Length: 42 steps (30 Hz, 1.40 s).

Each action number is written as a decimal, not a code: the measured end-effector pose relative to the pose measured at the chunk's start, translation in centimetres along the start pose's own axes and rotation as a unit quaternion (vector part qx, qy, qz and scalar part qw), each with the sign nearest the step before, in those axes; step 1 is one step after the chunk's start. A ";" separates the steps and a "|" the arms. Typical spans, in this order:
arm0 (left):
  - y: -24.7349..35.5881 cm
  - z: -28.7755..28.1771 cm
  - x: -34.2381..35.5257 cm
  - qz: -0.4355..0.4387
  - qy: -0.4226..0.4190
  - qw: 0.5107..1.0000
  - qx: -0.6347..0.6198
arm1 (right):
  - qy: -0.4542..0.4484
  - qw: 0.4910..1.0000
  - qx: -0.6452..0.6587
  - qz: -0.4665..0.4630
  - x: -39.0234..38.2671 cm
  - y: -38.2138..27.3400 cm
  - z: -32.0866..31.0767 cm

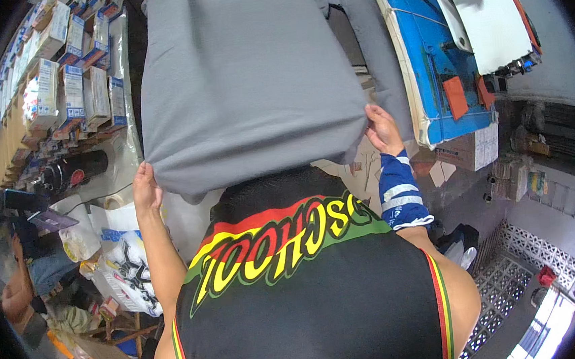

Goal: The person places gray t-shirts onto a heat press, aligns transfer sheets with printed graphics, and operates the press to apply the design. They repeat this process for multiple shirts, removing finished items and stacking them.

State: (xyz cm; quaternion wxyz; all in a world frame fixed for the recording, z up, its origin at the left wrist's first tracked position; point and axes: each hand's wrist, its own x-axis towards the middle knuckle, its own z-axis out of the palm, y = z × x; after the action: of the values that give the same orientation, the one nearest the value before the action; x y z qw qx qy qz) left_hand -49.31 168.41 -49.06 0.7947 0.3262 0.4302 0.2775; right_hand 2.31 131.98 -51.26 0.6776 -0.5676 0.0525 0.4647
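A wide sheet of grey cloth (246, 81) stretches away in front of me, with soft folds near its close edge. My left hand (146, 187) is closed on the cloth's near left corner, thumb and fingers pinching it. At the near right corner my right hand (383, 129) pinches the same cloth between thumb and fingers. Between the two hands the near edge sags a little. A blue sleeve with white bands (400, 191) covers my right forearm. What lies beneath the cloth is hidden.
Several stacked cartons (58, 96) stand at the far left, with a black cylinder (74, 170) nearer. On the right is a blue-topped table (427, 60) bearing white machinery (491, 22). More grey fabric (381, 44) hangs beside the cloth. Another person's arm (18, 288) shows at the left.
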 end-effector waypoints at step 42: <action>-3.0 5.1 7.6 -0.183 0.029 0.982 0.022 | -0.124 0.980 -0.088 0.129 4.4 2.0 5.6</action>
State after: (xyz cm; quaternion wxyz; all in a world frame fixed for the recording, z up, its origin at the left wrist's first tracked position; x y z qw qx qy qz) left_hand -40.85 170.55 -53.05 0.8117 0.2510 0.5119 0.1269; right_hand 0.90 138.89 -53.37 0.5601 -0.5518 -0.0001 0.6179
